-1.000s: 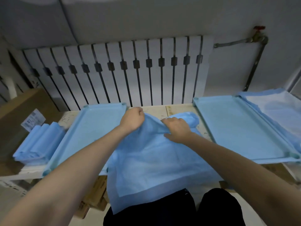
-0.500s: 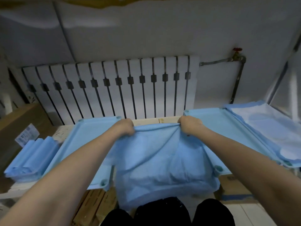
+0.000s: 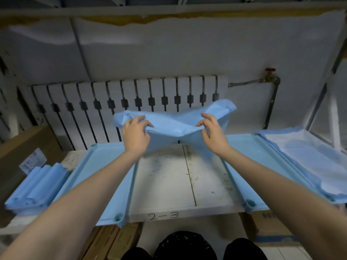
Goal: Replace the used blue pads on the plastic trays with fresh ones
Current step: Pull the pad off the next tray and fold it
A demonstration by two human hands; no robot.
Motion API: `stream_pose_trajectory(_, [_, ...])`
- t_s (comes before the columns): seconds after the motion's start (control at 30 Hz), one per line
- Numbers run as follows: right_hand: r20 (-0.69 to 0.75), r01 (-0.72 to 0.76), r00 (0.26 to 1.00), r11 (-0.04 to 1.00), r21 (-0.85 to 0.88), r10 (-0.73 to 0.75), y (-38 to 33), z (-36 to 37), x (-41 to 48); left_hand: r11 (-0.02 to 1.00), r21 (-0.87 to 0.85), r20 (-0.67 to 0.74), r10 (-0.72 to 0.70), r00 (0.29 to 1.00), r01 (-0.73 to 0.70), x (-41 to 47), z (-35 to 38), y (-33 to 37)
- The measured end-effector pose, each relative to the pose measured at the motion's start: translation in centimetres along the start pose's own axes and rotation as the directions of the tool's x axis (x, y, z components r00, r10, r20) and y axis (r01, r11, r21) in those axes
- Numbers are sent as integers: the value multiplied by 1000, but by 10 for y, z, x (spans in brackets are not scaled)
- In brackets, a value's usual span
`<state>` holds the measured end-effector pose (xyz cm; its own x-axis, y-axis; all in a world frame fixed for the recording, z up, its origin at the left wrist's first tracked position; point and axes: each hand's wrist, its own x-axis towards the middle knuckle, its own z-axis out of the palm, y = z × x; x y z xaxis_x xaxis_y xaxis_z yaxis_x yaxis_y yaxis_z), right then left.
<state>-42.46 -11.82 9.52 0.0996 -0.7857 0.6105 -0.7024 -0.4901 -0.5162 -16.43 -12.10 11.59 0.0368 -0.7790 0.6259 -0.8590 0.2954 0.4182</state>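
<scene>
A white wall runs along the back, with a white radiator (image 3: 131,102) low on it and a thin pipe (image 3: 270,102) with a red tap to the right. In front stands a white surface (image 3: 163,184), scuffed with dark marks, and "2-3" is written on its near edge.

Two pale blue plastic trays lie flat on the surface with a bare strip between them. The left tray (image 3: 93,181) and the right tray (image 3: 244,142) both show bare plastic with no pad inside.

The person holds one blue pad (image 3: 174,124) up in the air with both hands. It hangs over the back of the surface, in front of the radiator, and touches neither tray. It is bunched and wrinkled, and it sags in the middle. The left hand (image 3: 136,134) has its fingers curled into the pad's left end. The right hand (image 3: 213,135) pinches the cloth between thumb and fingers - the other fingers bend loosely.

A stack of folded blue pads (image 3: 37,184) lies just left of the left tray. At the far right is a pile of opened pads (image 3: 309,156), pale side up, just beside the right tray. A brown box (image 3: 18,147) stands behind the folded stack - it has a white label.
</scene>
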Motion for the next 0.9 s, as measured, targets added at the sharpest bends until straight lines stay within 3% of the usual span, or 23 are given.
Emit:
stream_pose_trajectory(0.13, [230,-85,967,990,-112,109,20,27,-52,926,378,266,-100,959,-8,-45,9,-35])
stream_pose_trajectory(0.23, [484,-119,850,971,-208,208,23,47,-88,860,511,482,-288,827,1,-74,19,-50])
stream_pose_trajectory(0.33, [650,-138,691,940,-312,317,25,63,-106,838,545,590,-363,721,-23,-96,25,-53])
stream_pose_trajectory(0.47, [733,-139,519,890,-434,439,26,71,-106,852,513,720,-363,591,-101,-109,21,-56])
stream_pose_trajectory(0.57, [754,-114,436,861,-495,491,18,74,-101,848,476,807,-315,500,-233,-109,11,-53])
stream_pose_trajectory(0.63, [763,-105,371,840,-532,529,14,74,-95,831,466,860,-346,375,-303,-104,5,-52])
stream_pose_trajectory(0.7, [761,-163,313,822,-546,568,11,78,-91,853,464,883,-422,206,-240,-98,3,-54])
stream_pose_trajectory(0.73, [745,-189,330,814,-549,579,9,79,-90,864,470,878,-437,196,-181,-95,4,-58])
stream_pose_trajectory(0.77, [723,-199,367,809,-554,585,7,82,-87,867,480,862,-438,256,-132,-93,6,-62])
stream_pose_trajectory(0.83, [673,-138,493,813,-566,552,7,90,-83,862,507,733,-437,522,9,-90,12,-73])
stream_pose_trajectory(0.87, [651,-91,557,817,-570,516,8,95,-83,854,513,645,-449,619,84,-91,14,-80])
stream_pose_trajectory(0.9, [635,-65,601,821,-567,486,10,99,-83,850,513,592,-455,665,124,-92,16,-85])
